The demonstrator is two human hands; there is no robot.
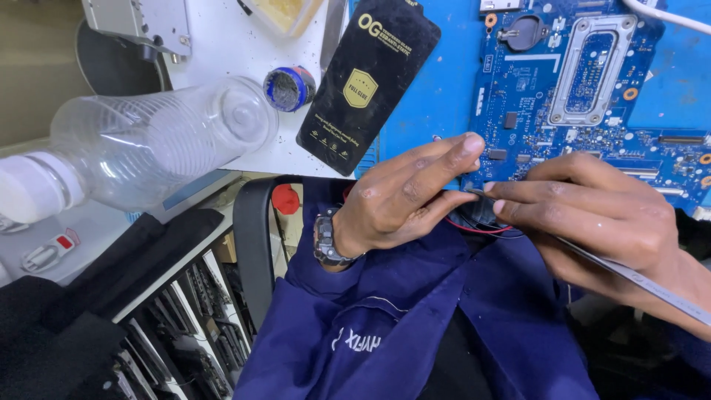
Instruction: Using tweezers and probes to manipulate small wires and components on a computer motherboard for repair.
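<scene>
The left hand [404, 196] pressed curled fingers against the blue circuit board [585, 96] edge while the right hand [592, 211] pinched thin metal tweezers [637, 278].

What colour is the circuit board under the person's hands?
Blue, with small dark and silver parts; the circuit board shows best in the head view.

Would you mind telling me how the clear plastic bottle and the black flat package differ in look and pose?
The clear plastic bottle is see-through, round and lies on its side; the black flat package is opaque, thin and lies flat, tilted. The bottle overhangs the white table; the package spans white table and blue mat. Neither is touched.
</scene>
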